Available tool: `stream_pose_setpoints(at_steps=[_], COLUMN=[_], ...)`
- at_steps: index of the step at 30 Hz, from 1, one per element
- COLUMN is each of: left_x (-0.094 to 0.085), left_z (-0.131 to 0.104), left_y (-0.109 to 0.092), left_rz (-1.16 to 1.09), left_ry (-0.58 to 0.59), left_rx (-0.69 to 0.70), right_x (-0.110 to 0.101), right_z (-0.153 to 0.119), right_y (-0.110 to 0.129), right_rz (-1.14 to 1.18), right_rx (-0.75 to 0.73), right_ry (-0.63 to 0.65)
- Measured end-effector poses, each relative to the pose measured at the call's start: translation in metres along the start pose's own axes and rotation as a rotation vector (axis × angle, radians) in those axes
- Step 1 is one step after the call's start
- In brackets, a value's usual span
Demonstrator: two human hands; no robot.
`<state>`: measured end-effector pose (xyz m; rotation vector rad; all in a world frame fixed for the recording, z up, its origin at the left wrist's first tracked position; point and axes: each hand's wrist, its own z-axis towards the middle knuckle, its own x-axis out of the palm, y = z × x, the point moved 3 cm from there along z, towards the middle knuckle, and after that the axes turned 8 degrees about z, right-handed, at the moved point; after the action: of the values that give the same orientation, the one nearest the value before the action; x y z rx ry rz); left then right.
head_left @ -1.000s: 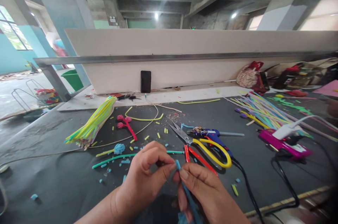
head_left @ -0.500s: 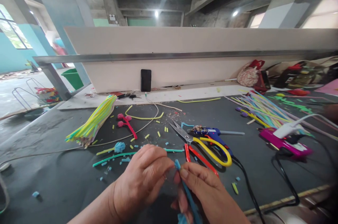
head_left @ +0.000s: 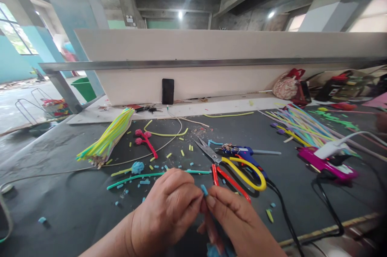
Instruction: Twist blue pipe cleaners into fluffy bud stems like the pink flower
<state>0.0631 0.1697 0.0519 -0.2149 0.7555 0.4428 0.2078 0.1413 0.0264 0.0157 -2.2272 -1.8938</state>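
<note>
My right hand (head_left: pixel 236 216) pinches a fuzzy blue strip (head_left: pixel 204 190) between thumb and fingers; more blue fuzz shows below it at the bottom edge. Close against its fingertips, my left hand (head_left: pixel 169 208) has its thumb and index finger pressed together at the strip; whether they hold part of it is hidden. Just beyond my hands lie yellow and red handled scissors (head_left: pixel 242 170), a teal stem (head_left: pixel 136 179) and small blue and yellow cut pieces (head_left: pixel 144 182). A blue ball on a yellow stem (head_left: pixel 137 168) and a pink branched piece (head_left: pixel 148 144) rest further left.
A bundle of yellow-green stems (head_left: pixel 110 138) lies at left. On the right are a blue glue gun (head_left: pixel 242 152), a magenta power strip (head_left: pixel 326 164) with cables and pastel stems (head_left: pixel 308 126). A phone (head_left: pixel 167 91) leans on the back board. Someone's blurred hand shows at the right edge.
My left fingertips have closed in toward the blue strip and my right hand. The strip's lower part is now more hidden. The camera view has shifted slightly.
</note>
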Motion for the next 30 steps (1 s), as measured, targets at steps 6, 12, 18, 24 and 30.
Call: stream_pose_setpoints(at_steps=[6, 12, 18, 24, 30], left_x=[-0.008, 0.000, 0.005, 0.004, 0.003], left_z=[0.013, 0.015, 0.013, 0.012, 0.013], left_y=[0.003, 0.025, 0.026, 0.025, 0.020], left_rz=[-0.328, -0.864, -1.098, -1.128, -1.028], left_ry=[-0.074, 0.067, 0.192, 0.210, 0.227], left_rx=[-0.128, -0.552, -0.560, -0.519, -0.526], right_x=[-0.008, -0.004, -0.001, 0.000, 0.003], right_z=[0.004, 0.004, 0.006, 0.006, 0.002], right_y=[0.001, -0.006, -0.012, -0.017, -0.016], right_rz=[0.222, 0.393, 0.423, 0.464, 0.435], right_rx=[0.031, 0.103, 0.123, 0.114, 0.117], right_ry=[0.071, 0.242, 0.330, 0.326, 0.276])
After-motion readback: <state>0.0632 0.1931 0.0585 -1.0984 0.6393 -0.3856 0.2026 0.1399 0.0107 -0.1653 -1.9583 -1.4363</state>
